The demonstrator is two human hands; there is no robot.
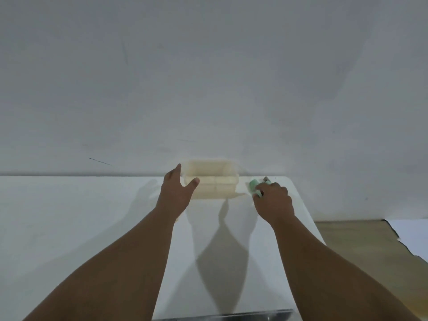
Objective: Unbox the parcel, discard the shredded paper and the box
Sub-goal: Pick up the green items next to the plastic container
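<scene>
A pale cardboard box (pixel 216 181), blurred by motion, stands at the far edge of the white table (pixel 81 216) against the wall. My left hand (pixel 177 193) is at the box's left side, fingers spread, thumb across its front; contact is unclear. My right hand (pixel 273 200) is to the right of the box, fingers curled around a small green tool (pixel 253 185) with a dark tip that looks like a cutter. The inside of the box is hidden.
A grey-white wall (pixel 208 77) rises right behind the table. The table's right edge runs beside my right forearm, with tan floor (pixel 361 251) and a white sheet (pixel 412 235) beyond it. A shiny metal edge (pixel 231 317) shows at the bottom.
</scene>
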